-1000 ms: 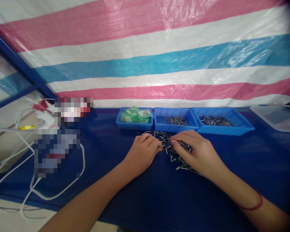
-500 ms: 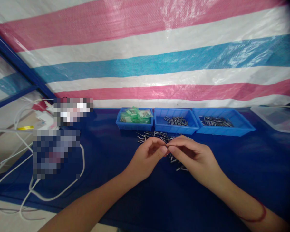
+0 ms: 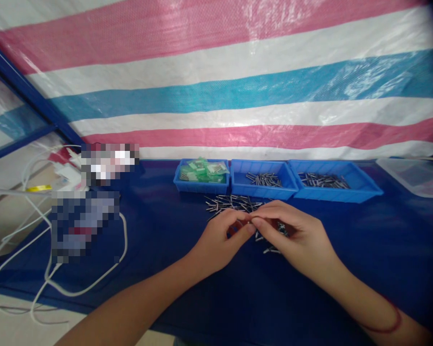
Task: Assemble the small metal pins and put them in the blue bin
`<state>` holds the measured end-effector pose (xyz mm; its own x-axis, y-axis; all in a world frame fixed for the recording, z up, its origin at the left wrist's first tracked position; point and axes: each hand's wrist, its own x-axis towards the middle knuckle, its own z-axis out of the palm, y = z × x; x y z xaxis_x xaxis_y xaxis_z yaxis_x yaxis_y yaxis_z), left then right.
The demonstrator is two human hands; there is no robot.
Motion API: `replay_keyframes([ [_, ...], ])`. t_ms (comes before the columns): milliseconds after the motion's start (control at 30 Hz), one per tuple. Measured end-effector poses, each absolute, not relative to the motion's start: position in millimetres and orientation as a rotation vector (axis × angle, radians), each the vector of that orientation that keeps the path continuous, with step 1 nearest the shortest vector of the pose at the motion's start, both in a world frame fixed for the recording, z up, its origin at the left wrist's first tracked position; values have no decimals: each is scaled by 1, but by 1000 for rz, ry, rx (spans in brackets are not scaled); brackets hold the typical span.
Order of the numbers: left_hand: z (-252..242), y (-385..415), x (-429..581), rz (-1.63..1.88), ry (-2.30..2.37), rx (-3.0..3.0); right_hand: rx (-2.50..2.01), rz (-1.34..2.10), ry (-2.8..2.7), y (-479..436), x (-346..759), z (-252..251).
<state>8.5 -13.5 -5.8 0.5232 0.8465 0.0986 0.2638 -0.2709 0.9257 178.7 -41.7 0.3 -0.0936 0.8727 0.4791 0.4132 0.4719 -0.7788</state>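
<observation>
My left hand [image 3: 218, 240] and my right hand [image 3: 296, 235] meet fingertip to fingertip above a loose heap of small metal pins [image 3: 234, 203] on the blue table cover [image 3: 202, 288]. Both hands are pinched closed; whatever sits between the fingertips is too small to name. More pins lie under and beside the right hand. Behind the heap stand three blue trays: the left tray [image 3: 201, 186] holds green plastic packets, the middle tray [image 3: 262, 191] and the right tray [image 3: 341, 192] hold metal pins.
White cables [image 3: 75, 288] loop over the table's left end beside blurred-out objects. A clear plastic container [image 3: 416, 178] sits at the far right. A striped pink, white and blue tarp [image 3: 238, 96] hangs right behind the trays.
A second ago both hands lay on the pin heap. They have lifted and come together, fingertips pinched against each other over the heap.
</observation>
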Motion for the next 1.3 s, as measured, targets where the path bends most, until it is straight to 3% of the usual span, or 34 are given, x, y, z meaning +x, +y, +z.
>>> replay_keyframes([
  [267, -7, -12, 6, 908, 951, 1739, -1098, 431, -1803, -42, 183, 3],
  [667, -1, -10, 1, 886, 1017, 1956, -1333, 610, -1673, -24, 203, 1],
  [900, -9, -6, -5, 614, 1095, 2467, -1884, 39, -1280, -9, 282, 14],
  [1067, -14, -6, -8, 417, 1127, 2604, -1925, -350, -1487, -8, 310, 7],
  [1300, -13, -2, -7, 362, 1075, 2610, -1899, -267, -1623, -8, 281, 3],
])
